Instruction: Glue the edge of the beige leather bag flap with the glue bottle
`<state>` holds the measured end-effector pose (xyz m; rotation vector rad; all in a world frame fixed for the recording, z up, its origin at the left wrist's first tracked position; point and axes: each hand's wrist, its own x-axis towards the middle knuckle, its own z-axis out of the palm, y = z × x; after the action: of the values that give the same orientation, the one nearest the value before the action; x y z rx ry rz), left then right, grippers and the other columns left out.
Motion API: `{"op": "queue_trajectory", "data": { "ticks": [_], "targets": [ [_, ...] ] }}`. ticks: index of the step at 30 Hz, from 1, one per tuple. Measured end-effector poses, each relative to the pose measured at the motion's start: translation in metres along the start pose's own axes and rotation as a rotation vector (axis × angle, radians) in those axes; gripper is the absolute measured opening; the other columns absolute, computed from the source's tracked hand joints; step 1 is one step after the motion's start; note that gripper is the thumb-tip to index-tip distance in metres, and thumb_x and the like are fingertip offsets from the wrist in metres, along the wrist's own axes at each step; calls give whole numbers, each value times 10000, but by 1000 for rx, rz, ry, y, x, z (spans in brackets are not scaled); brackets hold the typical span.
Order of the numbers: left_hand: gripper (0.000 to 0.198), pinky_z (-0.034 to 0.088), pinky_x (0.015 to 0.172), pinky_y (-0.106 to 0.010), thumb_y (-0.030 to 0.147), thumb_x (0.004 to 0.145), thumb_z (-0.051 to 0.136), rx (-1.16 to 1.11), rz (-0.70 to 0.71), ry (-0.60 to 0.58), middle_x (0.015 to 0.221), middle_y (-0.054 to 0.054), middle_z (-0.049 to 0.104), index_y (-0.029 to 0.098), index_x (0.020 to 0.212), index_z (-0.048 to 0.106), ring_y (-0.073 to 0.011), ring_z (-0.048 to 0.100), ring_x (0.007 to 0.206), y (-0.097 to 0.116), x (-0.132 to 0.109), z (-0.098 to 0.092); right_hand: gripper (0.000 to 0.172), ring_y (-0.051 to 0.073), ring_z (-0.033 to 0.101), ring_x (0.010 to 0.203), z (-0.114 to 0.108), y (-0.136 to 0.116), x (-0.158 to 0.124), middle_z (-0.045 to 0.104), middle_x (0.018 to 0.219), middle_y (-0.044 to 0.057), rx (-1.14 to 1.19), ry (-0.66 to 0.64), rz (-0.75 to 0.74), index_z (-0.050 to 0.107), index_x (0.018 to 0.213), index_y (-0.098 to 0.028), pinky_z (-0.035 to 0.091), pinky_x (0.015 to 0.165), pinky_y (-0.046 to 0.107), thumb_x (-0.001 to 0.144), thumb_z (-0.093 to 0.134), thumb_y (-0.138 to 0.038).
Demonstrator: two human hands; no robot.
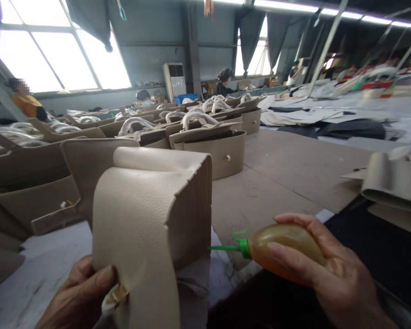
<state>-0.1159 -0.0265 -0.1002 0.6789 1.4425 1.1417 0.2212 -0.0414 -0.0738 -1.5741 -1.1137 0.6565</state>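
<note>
My left hand (78, 292) grips a beige leather bag piece (137, 214) from its left side, thumb on the front. The piece curves over at the top and has a gold clasp (119, 294) beside my thumb. In my right hand (339, 269) lies a squeeze bottle (287, 251) of amber liquid, fingers wrapped round it. Its green nozzle (226, 248) points left, with the tip at the right edge of the leather piece. Whether the tip touches the leather I cannot tell.
Beige handbags (212, 151) with white-wrapped handles stand in rows behind and to the left. Folded leather (397, 183) lies at the right on black material (373, 242). Sheets of material (304, 116) cover the table's far side. Several people are in the background.
</note>
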Motion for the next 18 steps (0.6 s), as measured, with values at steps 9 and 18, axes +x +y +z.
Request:
{"op": "queue_trajectory", "data": {
  "ticks": [9, 18],
  "targets": [
    [458, 458, 405, -194, 494, 292, 964, 20, 51, -29, 527, -54, 603, 250, 629, 773, -154, 523, 456, 7, -5, 10, 307, 154, 541, 522, -1, 13, -2, 622, 642, -83, -35, 7, -179, 653, 877, -299, 436, 510, 250, 655, 736, -494],
    [433, 491, 456, -184, 451, 293, 976, -16, 58, -12, 543, -33, 594, 226, 582, 745, -146, 527, 491, 8, -8, 15, 265, 158, 533, 521, -1, 10, -16, 623, 644, -95, -18, 50, -66, 669, 821, -346, 465, 549, 262, 620, 725, -508]
  ]
}}
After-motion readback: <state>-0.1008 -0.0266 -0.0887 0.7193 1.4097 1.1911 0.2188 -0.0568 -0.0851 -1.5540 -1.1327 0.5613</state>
